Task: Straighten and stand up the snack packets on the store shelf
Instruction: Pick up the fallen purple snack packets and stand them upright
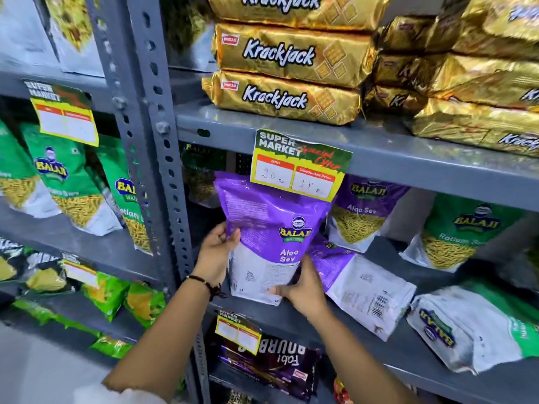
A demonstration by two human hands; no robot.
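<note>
Both hands are on the purple Aloo Sev packet (269,228) at the front of the middle shelf (408,349) — it's held upright, tilted a touch, its top edge tucked behind the hanging price tag (300,167). The left hand (215,252) has its grip pressed onto the packet's left edge, thumb on the front; the right hand (303,290) pinches the bottom right corner, fingers curled around the white lower panel. A dark bracelet (207,284) sits on the left wrist. Just to the right, a second purple packet (358,284) lies flat on its face, barcode up. Behind it another Aloo Sev packet (361,211) stands upright. Further right — a green Ratlami Sev packet (460,234) standing, and a green-and-white packet (472,325) lying flat. Above, gold Krackjack packs (285,77) are stacked on the upper shelf (379,150).
</note>
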